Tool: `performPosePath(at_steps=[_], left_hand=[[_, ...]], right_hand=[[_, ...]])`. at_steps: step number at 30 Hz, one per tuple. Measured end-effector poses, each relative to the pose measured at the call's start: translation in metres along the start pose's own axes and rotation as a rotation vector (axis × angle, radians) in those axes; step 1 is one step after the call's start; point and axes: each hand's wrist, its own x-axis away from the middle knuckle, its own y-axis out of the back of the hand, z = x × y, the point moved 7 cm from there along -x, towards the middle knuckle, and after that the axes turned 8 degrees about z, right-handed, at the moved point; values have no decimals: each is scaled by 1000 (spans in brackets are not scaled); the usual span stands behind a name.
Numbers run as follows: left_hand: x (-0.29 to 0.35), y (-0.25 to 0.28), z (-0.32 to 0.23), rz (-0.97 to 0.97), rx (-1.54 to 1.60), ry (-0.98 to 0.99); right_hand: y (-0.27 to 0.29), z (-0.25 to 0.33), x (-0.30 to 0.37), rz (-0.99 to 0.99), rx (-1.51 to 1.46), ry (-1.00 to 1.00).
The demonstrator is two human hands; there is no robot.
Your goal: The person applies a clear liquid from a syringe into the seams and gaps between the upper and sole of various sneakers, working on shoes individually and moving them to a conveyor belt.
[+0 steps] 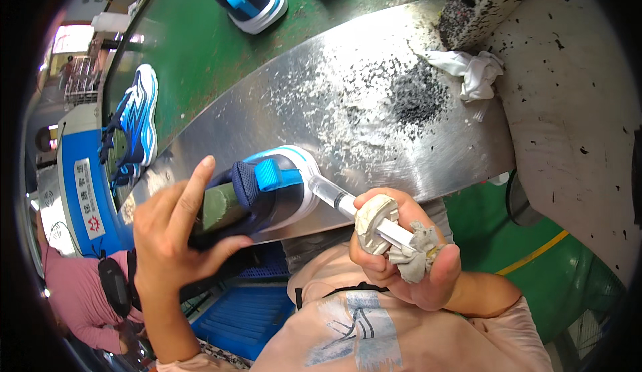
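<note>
My right hand (433, 290) is closed around a syringe (332, 195) with a clear barrel. Cream and grey lumps of wrapping are built up around its flange and plunger end. The syringe's tip meets the white sole at the heel of a navy sneaker (275, 201) with a bright blue pull tab. A green shoe last (222, 208) fills the sneaker's opening. Beside the last, my left hand (164, 241) is open, its index finger stretched up and its thumb out along the shoe's near side. Whether its hidden fingers touch the shoe, I cannot tell.
The metal worktop (267, 104) carries white and black residue, with a crumpled white cloth (476, 74) at its right end. More sneakers stand on a green surface (194, 51) beyond, one sneaker (139, 121) at left. A blue machine (90, 191) and a person in pink (83, 298) are at left.
</note>
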Motion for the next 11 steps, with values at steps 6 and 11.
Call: performPosePath(at_steps=[6,11], left_hand=[[-3,3,-14,7,201,317],[-4,3,-14,-24,305,485]], right_hand=[[-3,8,9,-21,-1,9],[-18,11,4,-121,53,81]])
